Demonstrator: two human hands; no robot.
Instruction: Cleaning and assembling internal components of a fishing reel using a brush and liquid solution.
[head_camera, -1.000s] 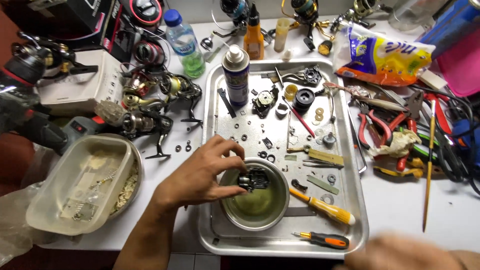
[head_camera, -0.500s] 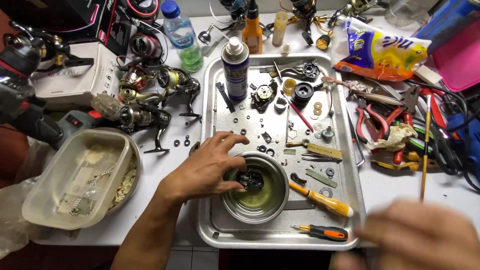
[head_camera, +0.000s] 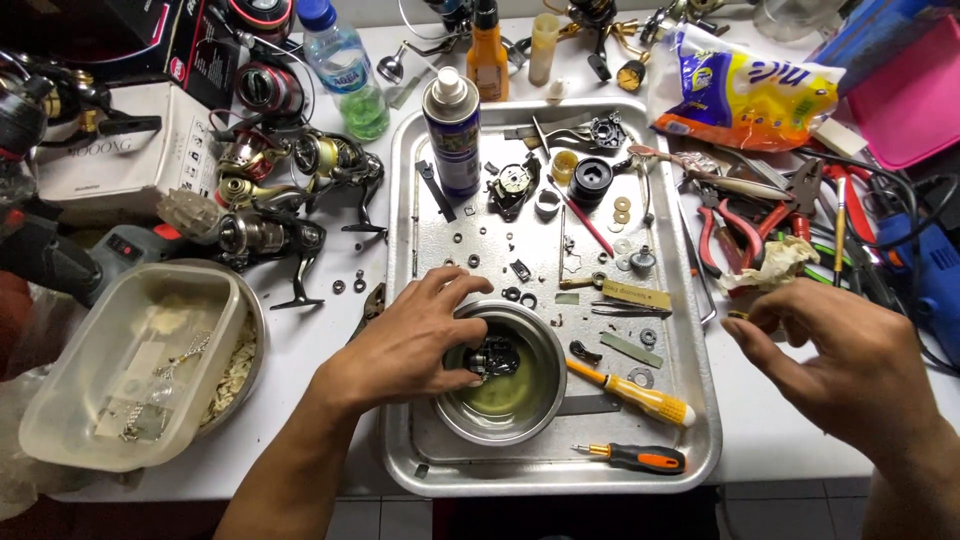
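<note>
Gripping a black reel part (head_camera: 493, 357) inside the bowl's rim (head_camera: 545, 395).

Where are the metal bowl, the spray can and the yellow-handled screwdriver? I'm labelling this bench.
metal bowl (head_camera: 545, 400): head view, on its right rim.
spray can (head_camera: 455, 140): head view, middle of its body.
yellow-handled screwdriver (head_camera: 650, 400): head view, on its yellow handle.

Bright, even light falls from above onto my white worktop (head_camera: 330, 350). It glares softly off the metal tray (head_camera: 690, 330) and the steel bowl (head_camera: 545, 395), and shadows stay short and faint. The middle is sharp; my right hand (head_camera: 850, 370) looks slightly soft, and the edges bend outward a little.
</note>
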